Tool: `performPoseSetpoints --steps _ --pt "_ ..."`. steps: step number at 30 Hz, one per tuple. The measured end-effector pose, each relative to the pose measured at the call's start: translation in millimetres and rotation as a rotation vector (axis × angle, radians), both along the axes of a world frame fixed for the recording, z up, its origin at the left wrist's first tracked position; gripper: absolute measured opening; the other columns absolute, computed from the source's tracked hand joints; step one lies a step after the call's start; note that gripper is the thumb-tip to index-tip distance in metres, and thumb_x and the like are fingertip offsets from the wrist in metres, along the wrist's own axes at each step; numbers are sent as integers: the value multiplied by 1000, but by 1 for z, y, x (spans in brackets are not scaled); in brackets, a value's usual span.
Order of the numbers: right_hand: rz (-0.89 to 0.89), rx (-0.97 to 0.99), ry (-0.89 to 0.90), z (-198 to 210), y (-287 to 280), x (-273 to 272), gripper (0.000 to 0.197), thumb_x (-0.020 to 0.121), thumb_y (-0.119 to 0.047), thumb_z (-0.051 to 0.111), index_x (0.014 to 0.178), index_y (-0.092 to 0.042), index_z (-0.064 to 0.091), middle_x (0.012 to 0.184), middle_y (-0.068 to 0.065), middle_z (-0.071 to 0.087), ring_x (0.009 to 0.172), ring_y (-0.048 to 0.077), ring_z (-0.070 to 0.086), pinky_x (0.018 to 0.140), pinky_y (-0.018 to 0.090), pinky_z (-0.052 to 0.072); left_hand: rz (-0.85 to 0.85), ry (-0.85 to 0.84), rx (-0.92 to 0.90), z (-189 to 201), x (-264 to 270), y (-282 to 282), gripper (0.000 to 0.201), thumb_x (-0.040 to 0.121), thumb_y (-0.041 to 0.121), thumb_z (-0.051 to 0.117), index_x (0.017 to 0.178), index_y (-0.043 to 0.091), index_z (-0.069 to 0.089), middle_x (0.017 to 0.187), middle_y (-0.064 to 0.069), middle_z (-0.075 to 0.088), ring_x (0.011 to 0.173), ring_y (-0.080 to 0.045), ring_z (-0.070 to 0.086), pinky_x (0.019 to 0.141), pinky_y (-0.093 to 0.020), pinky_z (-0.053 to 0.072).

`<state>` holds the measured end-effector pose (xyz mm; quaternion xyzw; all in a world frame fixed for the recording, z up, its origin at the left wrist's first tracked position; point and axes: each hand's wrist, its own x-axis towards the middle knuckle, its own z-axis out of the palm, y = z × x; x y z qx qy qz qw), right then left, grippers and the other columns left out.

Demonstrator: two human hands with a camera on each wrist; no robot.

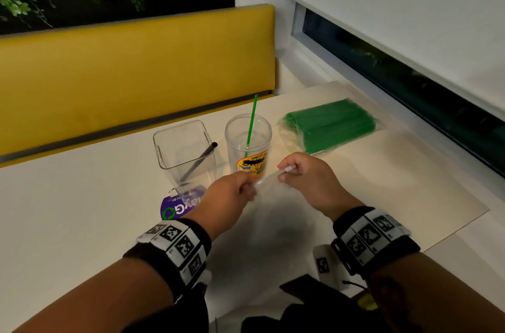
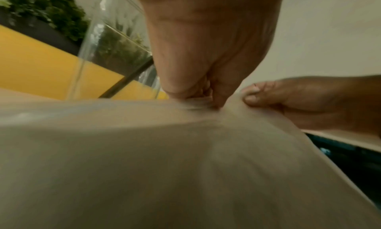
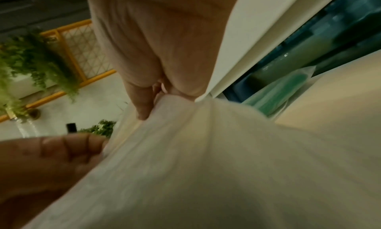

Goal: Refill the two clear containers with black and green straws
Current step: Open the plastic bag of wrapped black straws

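Both pinching a clear, near-invisible bag [image 1: 266, 182]: left hand [image 1: 232, 193], right hand [image 1: 306, 177]. Bag's pinched edge running left-right, contents unclear.

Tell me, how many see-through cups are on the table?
2: a square container on the left holding a black straw, and a round cup beside it holding a green straw.
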<state>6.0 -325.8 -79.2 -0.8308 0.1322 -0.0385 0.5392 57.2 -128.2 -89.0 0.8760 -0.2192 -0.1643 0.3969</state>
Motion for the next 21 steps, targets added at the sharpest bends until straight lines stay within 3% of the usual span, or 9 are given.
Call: performPoseSetpoints --steps 2,4,7,9,12,15,18,19,21 --pt "12 73 -11 -3 5 0 26 80 -6 74 92 -28 65 80 7 69 74 15 62 76 36 51 19 -28 -70 0 -5 -10 21 89 20 66 109 25 60 97 6 65 85 -9 60 74 -18 45" --pt "20 109 -17 -6 11 1 29 81 -2 71 95 -26 61 80 12 71 72 18 64 73 39 52 39 -5 -191 3 -9 -23 42 83 25 74 121 27 56 107 8 61 91 -2 58 79 -12 43" --pt "7 140 -44 -6 13 2 23 82 -4 71 89 -24 61 83 17 71 73 18 65 71 37 52 37 -121 -221 9 -9 -34 51 78 25 79 125 27 58 109 9 57 97 -10 57 89 -24 46" --pt "31 97 -74 -5 12 3 21 83 -2 69 89 -21 62 85 17 70 75 16 63 72 37 52 -10 -268 -170 14 -7 -36 43 79 24 77 120 24 64 102 9 55 95 -13 56 87 -27 45" --pt "62 -65 -94 -2 14 1 11 91 -7 62 94 -17 63 83 4 70 72 14 63 72 37 53 6 -366 -124 18 0 -37 13 87 27 69 99 24 71 89 8 58 82 -11 55 73 -23 42" --pt "103 -228 -109 -1 14 -3 12 99 -20 53 103 -18 64 87 -6 68 74 4 60 71 23 47 45 -394 -82 14 7 -35 13 90 34 64 85 24 70 79 7 61 74 -11 55 63 -20 38" --pt "121 -315 -143 -2 13 -3 18 102 -21 48 106 -16 65 88 -9 64 75 -6 55 67 9 39 44 -364 -102 15 5 -34 9 89 32 64 89 24 68 82 6 62 76 -12 56 67 -25 45" --pt "121 -336 -150 -3 13 -2 18 102 -21 48 105 -16 66 88 -9 64 75 -5 54 67 9 38 34 -357 -103 14 4 -34 8 89 32 64 91 25 68 83 6 62 76 -12 56 68 -26 45" --pt "131 -395 -160 -4 14 -2 18 101 -21 49 102 -15 66 88 -5 65 75 3 56 70 20 43 29 -351 -76 14 3 -34 9 90 31 63 89 24 68 79 8 59 74 -10 53 65 -25 41"
